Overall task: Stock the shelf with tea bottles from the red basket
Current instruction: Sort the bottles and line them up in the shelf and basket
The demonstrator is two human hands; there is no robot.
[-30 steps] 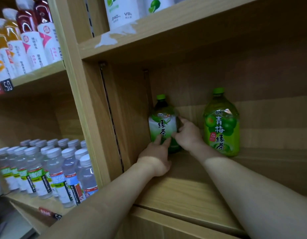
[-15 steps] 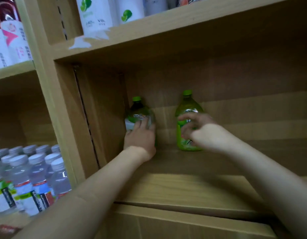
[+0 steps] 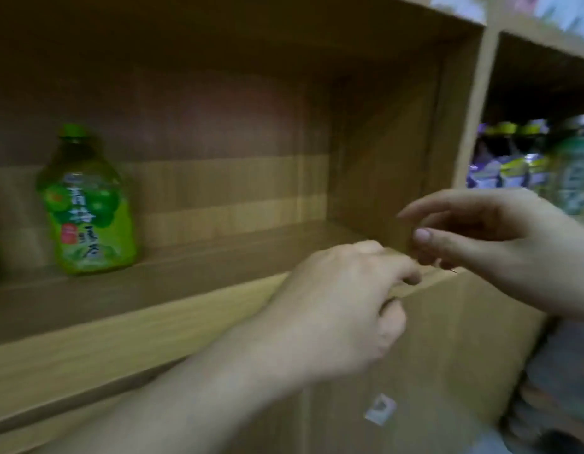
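while both hands hover before the shelf edge, i record as follows. green plastic tea bottle with green cap and lime-green label (image 3: 87, 204): upright at nine o'clock in the head view, standing on the light wooden shelf board (image 3: 153, 326) close to the back wall, well apart from both hands. left hand (image 3: 343, 306): at five o'clock from centre, back turned to the camera, fingers loosely curled, nothing in them. right hand (image 3: 500, 250): at three o'clock, fingers relaxed and slightly bent, thumb out, holding nothing. the fingertips of the two hands lie just beside each other; i cannot tell whether they touch. wooden upright (image 3: 473, 109): closes the compartment at two o'clock. beyond it, blurred bottles with yellow and purple labels (image 3: 513, 168) stand in the next compartment; print unreadable. small pale sticker (image 3: 380, 409): on the wooden panel (image 3: 448, 355) under the shelf, at five o'clock. whole frame is motion-blurred.
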